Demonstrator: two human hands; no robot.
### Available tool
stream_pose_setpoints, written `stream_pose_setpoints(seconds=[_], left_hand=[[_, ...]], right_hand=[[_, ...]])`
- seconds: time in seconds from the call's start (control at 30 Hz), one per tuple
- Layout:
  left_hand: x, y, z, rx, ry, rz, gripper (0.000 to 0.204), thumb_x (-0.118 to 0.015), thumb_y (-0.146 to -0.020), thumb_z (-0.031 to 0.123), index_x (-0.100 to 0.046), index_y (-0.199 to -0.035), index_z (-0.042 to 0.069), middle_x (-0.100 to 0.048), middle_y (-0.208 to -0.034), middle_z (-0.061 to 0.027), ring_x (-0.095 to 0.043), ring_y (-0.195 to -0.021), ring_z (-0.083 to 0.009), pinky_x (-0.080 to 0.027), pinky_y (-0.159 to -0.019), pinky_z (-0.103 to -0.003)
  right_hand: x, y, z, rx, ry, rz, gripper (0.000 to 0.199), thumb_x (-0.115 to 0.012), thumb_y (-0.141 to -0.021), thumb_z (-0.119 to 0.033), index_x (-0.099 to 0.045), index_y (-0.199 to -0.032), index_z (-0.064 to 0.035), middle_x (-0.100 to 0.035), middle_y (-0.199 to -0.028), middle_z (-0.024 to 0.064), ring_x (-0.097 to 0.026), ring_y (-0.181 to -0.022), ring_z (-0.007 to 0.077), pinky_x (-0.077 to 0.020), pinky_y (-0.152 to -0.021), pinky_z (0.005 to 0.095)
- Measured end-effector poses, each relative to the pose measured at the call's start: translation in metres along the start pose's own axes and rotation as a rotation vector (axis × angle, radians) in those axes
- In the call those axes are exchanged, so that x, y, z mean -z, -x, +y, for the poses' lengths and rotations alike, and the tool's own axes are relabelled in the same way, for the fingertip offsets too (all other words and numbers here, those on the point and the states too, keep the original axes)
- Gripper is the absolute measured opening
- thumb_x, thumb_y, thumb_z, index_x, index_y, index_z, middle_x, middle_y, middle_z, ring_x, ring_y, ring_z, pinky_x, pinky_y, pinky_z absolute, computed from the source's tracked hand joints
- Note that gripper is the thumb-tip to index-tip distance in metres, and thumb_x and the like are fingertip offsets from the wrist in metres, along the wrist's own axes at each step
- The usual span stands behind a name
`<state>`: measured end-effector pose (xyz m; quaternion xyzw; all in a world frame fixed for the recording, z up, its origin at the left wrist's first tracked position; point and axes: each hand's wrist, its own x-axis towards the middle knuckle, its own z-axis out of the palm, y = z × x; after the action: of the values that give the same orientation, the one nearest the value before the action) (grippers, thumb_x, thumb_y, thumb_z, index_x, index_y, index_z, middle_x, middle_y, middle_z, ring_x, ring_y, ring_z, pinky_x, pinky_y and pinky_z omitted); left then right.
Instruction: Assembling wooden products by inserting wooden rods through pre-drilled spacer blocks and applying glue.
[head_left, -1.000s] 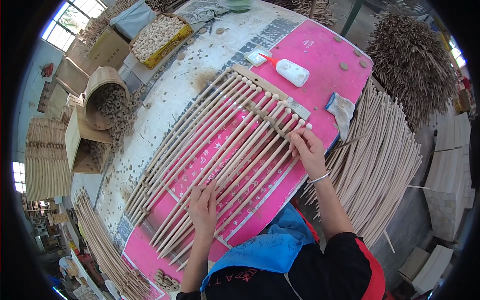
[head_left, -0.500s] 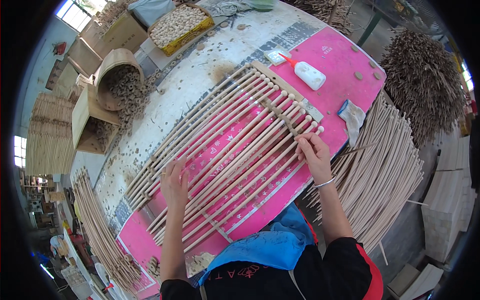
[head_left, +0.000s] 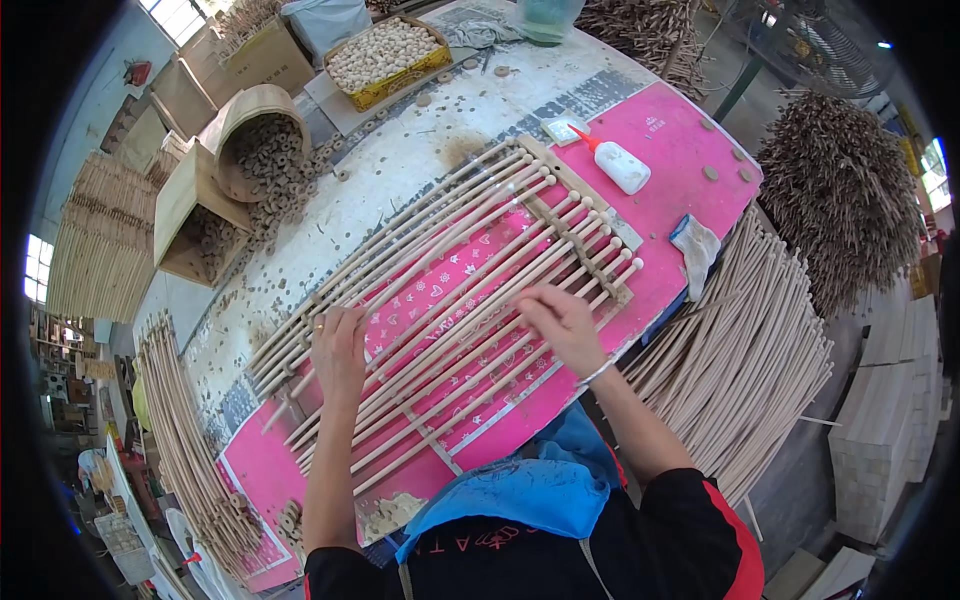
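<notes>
Round wooden sticks with small ball ends [head_left: 480, 285] lie side by side, slanting across the pink sheet, over a notched wooden strip [head_left: 550, 222] near their ball ends. My left hand [head_left: 340, 352] is closed, its fingertips pinching one of the sticks toward the lower left. My right hand [head_left: 562, 325] hovers low over the sticks at the right, thumb and fingers pressed together. Whatever its fingertips hold, if anything, is hidden. Beyond the ball ends lies a white glue bottle [head_left: 620, 168] with a red nozzle.
A yellow basket of wooden balls [head_left: 440, 60] stands at the back. At the left, two wooden containers [head_left: 190, 190] spill small wooden rings. Bundled sticks [head_left: 750, 330] fill the right side. A cloth [head_left: 695, 250] lies at the pink sheet's edge [head_left: 660, 215].
My right hand has left the ball ends and moved left and down over the sticks. My left hand has shifted slightly and closed on a stick. The view has tilted a little.
</notes>
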<state>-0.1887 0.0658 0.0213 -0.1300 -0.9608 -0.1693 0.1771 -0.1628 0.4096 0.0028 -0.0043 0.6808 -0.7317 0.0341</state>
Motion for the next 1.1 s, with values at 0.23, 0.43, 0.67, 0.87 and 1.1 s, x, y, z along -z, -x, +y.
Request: stream_pose_setpoints(seconds=[0.23,0.43,0.67,0.87,1.1], left_hand=[[0.064,0.049,0.062,-0.100,-0.084,-0.050,0.026,-0.075,-0.093,0.005,-0.077,-0.119,0.006,-0.065,-0.101,-0.0081,-0.064,-0.094,-0.0313,-0.051,-0.084,-0.044],[0.112,0.085,0.051,0.110,0.026,-0.143,0.041,-0.078,-0.090,0.010,-0.073,-0.131,0.005,-0.071,-0.116,-0.0119,-0.068,-0.109,-0.0335,-0.054,-0.093,-0.041],[0.137,0.106,0.029,0.091,0.001,-0.286,0.050,-0.078,-0.089,0.008,-0.069,-0.138,0.003,-0.072,-0.117,-0.0140,-0.070,-0.109,-0.0326,-0.054,-0.096,-0.043],[0.149,0.117,0.004,0.251,0.226,-0.216,0.052,-0.075,-0.091,0.002,-0.067,-0.143,0.003,-0.071,-0.133,-0.0160,-0.071,-0.119,-0.0296,-0.056,-0.102,-0.040],[0.127,0.123,-0.007,0.468,0.568,-0.351,0.035,-0.069,-0.097,0.000,-0.073,-0.131,-0.001,-0.078,-0.112,-0.0120,-0.076,-0.106,-0.0254,-0.059,-0.095,-0.036]], right_hand=[[-0.072,-0.011,-0.007,-0.234,-0.515,-0.203,0.031,-0.067,-0.112,-0.032,-0.076,-0.120,-0.0042,-0.068,-0.081,-0.0031,-0.061,-0.069,0.0048,-0.0480,-0.062,0.0213],[-0.060,-0.005,-0.009,-0.225,-0.475,-0.089,0.034,-0.063,-0.113,-0.037,-0.076,-0.113,-0.0054,-0.070,-0.078,-0.0009,-0.064,-0.066,0.0059,-0.0502,-0.058,0.0232],[-0.034,-0.003,-0.017,-0.201,-0.422,-0.022,0.033,-0.063,-0.114,-0.035,-0.075,-0.113,-0.0049,-0.069,-0.078,-0.0001,-0.062,-0.064,0.0076,-0.0490,-0.057,0.0232],[-0.017,-0.004,-0.023,-0.113,-0.405,-0.012,0.033,-0.060,-0.115,-0.034,-0.074,-0.111,-0.0047,-0.067,-0.078,-0.0011,-0.060,-0.064,0.0073,-0.0480,-0.059,0.0227],[-0.015,0.000,-0.020,-0.151,-0.409,0.007,0.031,-0.060,-0.115,-0.034,-0.072,-0.110,-0.0051,-0.066,-0.077,-0.0008,-0.059,-0.063,0.0071,-0.0462,-0.057,0.0228]])
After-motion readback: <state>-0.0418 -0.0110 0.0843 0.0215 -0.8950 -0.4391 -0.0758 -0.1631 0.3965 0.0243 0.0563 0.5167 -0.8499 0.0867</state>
